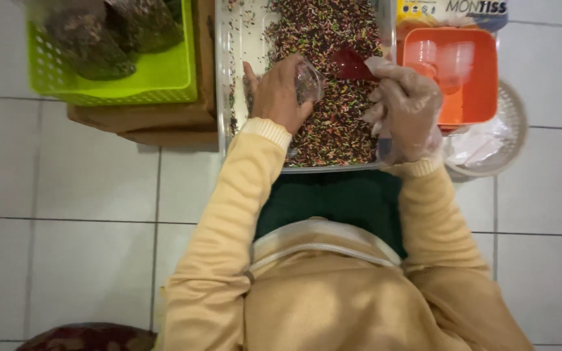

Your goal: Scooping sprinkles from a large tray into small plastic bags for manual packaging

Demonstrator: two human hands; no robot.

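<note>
Clear tray (242, 39) holds multicoloured sprinkles (323, 39) (red scoop (351, 65) inside).

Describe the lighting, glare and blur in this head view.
Head view: soft, even light; mild sheen on the floor tiles and the clear-gloved right hand; left hand and small clear bag slightly blurred; sprinkles in the clear tray smear together.

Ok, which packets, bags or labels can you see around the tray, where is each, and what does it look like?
Printed packet: top right, behind the orange tub; yellow and white, mostly cut off.
Filled bags: green basket, top left; clear plastic, dark speckled contents.
Small clear bag: in the left hand over the tray; shiny, partly filled.
No screens or signs.
</note>
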